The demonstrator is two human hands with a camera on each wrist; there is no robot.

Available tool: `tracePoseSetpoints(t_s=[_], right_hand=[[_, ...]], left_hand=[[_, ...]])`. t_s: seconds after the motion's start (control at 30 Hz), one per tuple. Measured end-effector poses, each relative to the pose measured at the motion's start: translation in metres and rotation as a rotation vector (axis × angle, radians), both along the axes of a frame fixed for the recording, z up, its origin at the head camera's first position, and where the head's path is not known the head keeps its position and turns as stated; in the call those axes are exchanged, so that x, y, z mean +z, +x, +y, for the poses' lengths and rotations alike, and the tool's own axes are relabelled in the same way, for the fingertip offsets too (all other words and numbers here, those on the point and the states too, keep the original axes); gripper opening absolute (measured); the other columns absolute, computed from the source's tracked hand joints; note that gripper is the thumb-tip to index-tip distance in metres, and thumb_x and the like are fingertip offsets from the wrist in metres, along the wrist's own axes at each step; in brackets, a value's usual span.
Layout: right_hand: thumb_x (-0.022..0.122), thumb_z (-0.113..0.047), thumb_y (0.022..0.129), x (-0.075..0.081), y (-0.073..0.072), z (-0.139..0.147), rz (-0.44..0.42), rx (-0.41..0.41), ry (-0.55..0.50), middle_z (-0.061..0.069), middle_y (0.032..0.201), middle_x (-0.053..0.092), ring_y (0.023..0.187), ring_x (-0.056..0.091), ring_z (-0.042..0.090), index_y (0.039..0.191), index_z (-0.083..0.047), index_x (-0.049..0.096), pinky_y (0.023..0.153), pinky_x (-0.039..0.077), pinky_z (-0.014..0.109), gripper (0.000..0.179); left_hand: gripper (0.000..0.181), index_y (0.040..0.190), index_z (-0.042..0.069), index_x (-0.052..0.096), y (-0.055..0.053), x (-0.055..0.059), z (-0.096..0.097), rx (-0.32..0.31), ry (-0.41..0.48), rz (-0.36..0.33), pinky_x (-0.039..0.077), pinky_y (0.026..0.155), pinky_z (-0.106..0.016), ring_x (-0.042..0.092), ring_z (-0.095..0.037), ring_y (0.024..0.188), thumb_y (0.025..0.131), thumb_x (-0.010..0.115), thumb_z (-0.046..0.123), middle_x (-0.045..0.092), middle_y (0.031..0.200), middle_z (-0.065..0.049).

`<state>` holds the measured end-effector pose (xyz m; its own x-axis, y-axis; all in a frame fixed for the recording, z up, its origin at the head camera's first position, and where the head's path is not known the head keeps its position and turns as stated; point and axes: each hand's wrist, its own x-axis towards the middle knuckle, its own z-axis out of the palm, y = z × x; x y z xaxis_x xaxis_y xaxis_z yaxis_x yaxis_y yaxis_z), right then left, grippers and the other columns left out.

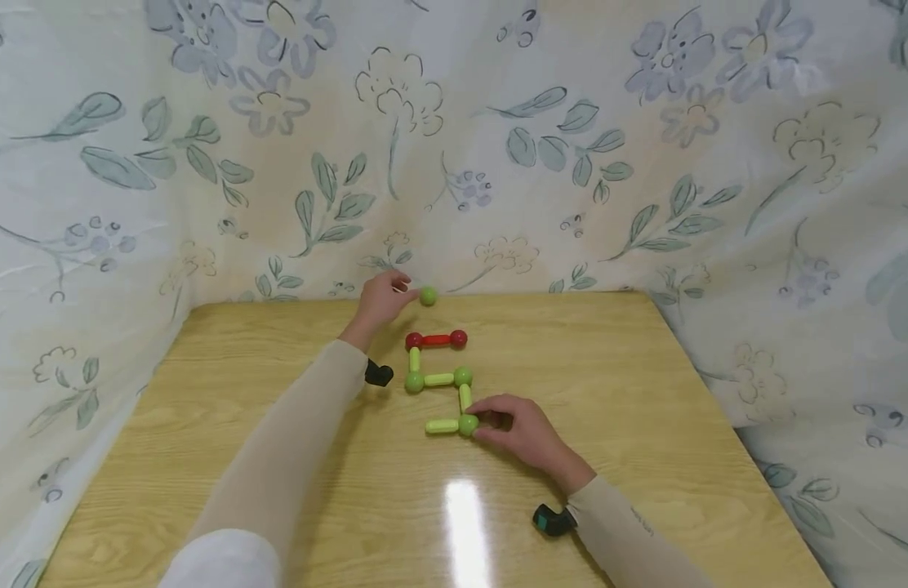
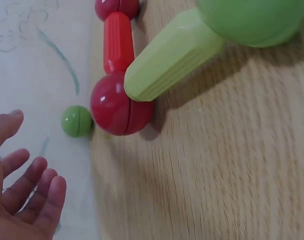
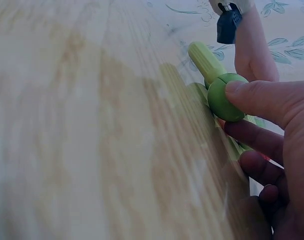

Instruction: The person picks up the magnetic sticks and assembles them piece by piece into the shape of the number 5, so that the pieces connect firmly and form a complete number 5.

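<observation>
A zigzag of toy rods and balls lies on the table. At its far end, a red rod (image 1: pixel 436 340) joins two red balls (image 1: pixel 414 340); several light green rods (image 1: pixel 439 380) and green balls (image 1: pixel 415 381) make up the rest. My right hand (image 1: pixel 523 430) pinches the nearest green ball (image 3: pixel 223 100) between thumb and fingers, where a green rod (image 1: pixel 442 426) sticks out leftward. Near the table's far edge, my left hand (image 1: pixel 384 300) is beside a loose green ball (image 1: pixel 428 296). In the left wrist view its fingers are loosely bent, apart from that ball.
The wooden table (image 1: pixel 608 367) ends at a floral cloth (image 1: pixel 454 163) hanging behind it and at both sides. A black wrist device (image 1: pixel 379 374) shows beside the left forearm, and another black device (image 1: pixel 554 520) at the right wrist.
</observation>
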<state>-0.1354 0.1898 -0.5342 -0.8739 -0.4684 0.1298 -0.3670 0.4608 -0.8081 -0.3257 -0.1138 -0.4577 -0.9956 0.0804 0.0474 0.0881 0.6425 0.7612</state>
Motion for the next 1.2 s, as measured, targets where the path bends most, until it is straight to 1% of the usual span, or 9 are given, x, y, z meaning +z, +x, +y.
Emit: tracePoseSetpoints(t_s=[0.1,0.2,0.4,0.6,0.73,0.8,0.97,1.1,1.2], right_hand=[[0.088,-0.027,0.095,-0.002,0.001,0.0,0.01,-0.003,0.001,-0.018,0.112,0.072,0.094,0.064,0.013,0.125,-0.036,0.08,0.081,0.056,0.032,0.032],[0.088,-0.026,0.095,-0.002,0.001,0.0,0.02,-0.006,-0.004,-0.019,0.112,0.072,0.093,0.064,0.012,0.124,-0.035,0.08,0.08,0.056,0.032,0.031],[0.088,-0.027,0.095,0.0,0.002,0.0,0.009,-0.005,0.002,-0.018,0.113,0.072,0.094,0.064,0.012,0.125,-0.034,0.08,0.081,0.056,0.032,0.032],[0.088,-0.028,0.096,0.002,0.002,-0.001,-0.011,-0.005,0.014,-0.018,0.114,0.072,0.095,0.064,0.012,0.126,-0.033,0.08,0.082,0.056,0.032,0.032],[0.088,-0.028,0.095,0.003,0.003,-0.001,-0.014,-0.007,0.014,-0.018,0.114,0.072,0.094,0.064,0.012,0.126,-0.033,0.08,0.081,0.056,0.032,0.032],[0.087,-0.029,0.096,0.003,0.004,-0.001,-0.01,-0.006,0.009,-0.017,0.115,0.072,0.095,0.064,0.012,0.126,-0.032,0.08,0.082,0.056,0.032,0.032],[0.087,-0.03,0.096,0.002,0.004,-0.002,-0.005,-0.001,-0.005,-0.017,0.115,0.072,0.095,0.064,0.012,0.126,-0.033,0.08,0.082,0.056,0.032,0.031],[0.087,-0.03,0.096,0.001,0.002,-0.002,0.002,0.006,-0.008,-0.017,0.111,0.072,0.094,0.064,0.013,0.126,-0.033,0.08,0.081,0.056,0.032,0.031],[0.087,-0.029,0.096,0.001,0.0,-0.003,0.006,0.009,-0.005,-0.016,0.109,0.071,0.092,0.063,0.013,0.126,-0.032,0.08,0.08,0.055,0.032,0.031]], left_hand=[[0.042,0.136,-0.001,0.068,-0.005,-0.002,0.005,-0.003,-0.003,-0.009,0.054,0.098,-0.049,0.062,-0.034,0.117,0.105,0.075,0.026,0.068,0.126,-0.017],[0.04,0.134,-0.002,0.068,-0.008,-0.002,0.009,-0.002,-0.021,0.005,0.053,0.099,-0.05,0.062,-0.036,0.117,0.104,0.076,0.024,0.069,0.125,-0.019],[0.038,0.133,-0.001,0.069,-0.015,-0.007,0.016,0.0,-0.05,0.012,0.051,0.102,-0.05,0.063,-0.036,0.117,0.104,0.075,0.022,0.069,0.125,-0.019],[0.039,0.134,-0.002,0.068,-0.024,-0.016,0.023,-0.007,-0.057,-0.027,0.051,0.103,-0.049,0.062,-0.036,0.117,0.103,0.077,0.019,0.068,0.126,-0.018],[0.041,0.135,-0.001,0.066,-0.027,-0.021,0.027,-0.014,-0.098,-0.058,0.052,0.103,-0.048,0.063,-0.035,0.116,0.102,0.078,0.021,0.067,0.127,-0.018],[0.042,0.135,-0.001,0.066,-0.028,-0.024,0.029,-0.012,-0.121,-0.06,0.052,0.102,-0.048,0.063,-0.034,0.116,0.102,0.079,0.022,0.068,0.126,-0.017],[0.039,0.133,0.001,0.068,-0.031,-0.027,0.031,0.002,-0.143,-0.063,0.051,0.104,-0.047,0.062,-0.033,0.117,0.102,0.079,0.022,0.069,0.125,-0.016],[0.034,0.131,0.003,0.07,-0.034,-0.029,0.03,-0.02,-0.166,-0.065,0.051,0.103,-0.045,0.062,-0.031,0.117,0.103,0.078,0.021,0.069,0.125,-0.014],[0.032,0.13,0.005,0.071,-0.037,-0.031,0.028,-0.034,-0.175,-0.055,0.051,0.103,-0.045,0.063,-0.03,0.116,0.103,0.079,0.02,0.07,0.124,-0.013]])
